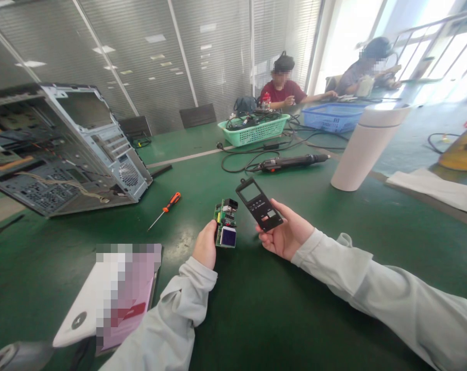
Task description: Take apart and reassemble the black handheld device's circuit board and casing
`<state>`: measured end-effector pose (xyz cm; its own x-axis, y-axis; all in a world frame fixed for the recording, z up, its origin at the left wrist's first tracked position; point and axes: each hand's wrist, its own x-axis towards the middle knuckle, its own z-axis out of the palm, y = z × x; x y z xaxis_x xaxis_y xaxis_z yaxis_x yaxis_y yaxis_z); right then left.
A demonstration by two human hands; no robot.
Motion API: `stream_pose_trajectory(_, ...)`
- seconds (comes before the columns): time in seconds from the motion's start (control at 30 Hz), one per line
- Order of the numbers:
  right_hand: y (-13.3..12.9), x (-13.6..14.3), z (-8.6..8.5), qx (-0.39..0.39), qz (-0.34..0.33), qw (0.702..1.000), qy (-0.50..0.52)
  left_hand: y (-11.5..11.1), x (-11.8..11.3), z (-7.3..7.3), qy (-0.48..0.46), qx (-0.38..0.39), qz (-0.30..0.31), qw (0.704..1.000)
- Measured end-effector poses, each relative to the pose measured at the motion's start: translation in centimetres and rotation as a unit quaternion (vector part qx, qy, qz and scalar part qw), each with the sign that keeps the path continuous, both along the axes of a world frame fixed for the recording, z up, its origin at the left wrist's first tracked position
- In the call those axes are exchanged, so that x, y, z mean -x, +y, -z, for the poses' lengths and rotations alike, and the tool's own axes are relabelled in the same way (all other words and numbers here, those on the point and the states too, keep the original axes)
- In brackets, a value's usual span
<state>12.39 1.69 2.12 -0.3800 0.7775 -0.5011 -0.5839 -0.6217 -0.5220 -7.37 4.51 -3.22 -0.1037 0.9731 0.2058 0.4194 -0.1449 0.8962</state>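
My left hand [206, 245] grips a green circuit board [226, 222] by its left edge; a small dark-blue screen and a black connector block show on it. In my right hand [285, 234] is a flat black device cover [259, 206], tilted, with a rectangular window near its top and small button openings below. Fingers and thumb close on the cover's lower end. Board and cover are held apart, side by side above the green table [256, 314]. An orange-and-black screwdriver [171, 202] lies on the table to the left of the board.
An open computer case [131, 172] stands at left. Behind the cover lies a black electric screwdriver [291, 163] with its cable; a pink tumbler [366, 149] stands right. Green basket [256, 135] and blue basket [333, 121] sit farther back. A booklet [128, 299] lies near-left. Two people sit beyond.
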Motion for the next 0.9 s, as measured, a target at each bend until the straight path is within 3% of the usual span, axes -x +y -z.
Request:
stream_pose_trajectory(0.13,-0.6,0.2,0.1,0.006,-0.082,0.996,0.041,0.0,-0.2,-0.3,0.003,0.010,0.000,1.000)
stream_pose_trajectory(0.27,-0.8,0.8,0.0,-0.009,-0.079,0.997,0.006,-0.1,-0.2,-0.4,0.017,0.018,-0.013,1.000)
stream_pose_trajectory(0.33,-0.8,1.0,0.2,-0.055,-0.068,0.995,-0.039,-0.1,-0.4,-0.7,0.010,0.028,-0.007,1.000)
stream_pose_trajectory(0.43,-0.7,0.9,0.9,-0.210,-0.043,0.968,-0.129,-0.2,-0.6,-1.2,-0.006,0.043,0.016,0.999)
stream_pose_trajectory(0.5,-0.8,0.6,1.3,-0.338,0.005,0.913,-0.229,-0.3,-0.7,-1.5,-0.007,0.040,0.018,0.999)
stream_pose_trajectory(0.53,-0.9,0.4,1.5,-0.397,0.036,0.868,-0.296,-0.3,-0.7,-1.5,-0.006,0.034,0.013,0.999)
stream_pose_trajectory(0.63,-1.4,-0.5,1.3,-0.543,0.127,0.680,-0.476,-0.4,-0.5,-1.6,0.005,0.024,0.011,1.000)
stream_pose_trajectory(0.7,-1.8,-1.0,0.9,-0.616,0.161,0.559,-0.532,-0.4,-0.5,-1.6,0.009,0.025,0.020,0.999)
stream_pose_trajectory(0.77,-2.3,-1.8,0.5,-0.657,0.183,0.472,-0.559,-0.5,-0.5,-1.7,0.010,0.029,0.017,0.999)
stream_pose_trajectory(0.83,-3.0,-2.9,0.3,-0.659,0.185,0.432,-0.587,-0.6,-0.6,-1.9,0.007,0.036,0.003,0.999)
stream_pose_trajectory(0.9,-3.9,-5.0,0.6,-0.618,0.182,0.432,-0.631,-0.7,-0.8,-2.2,0.002,0.042,-0.003,0.999)
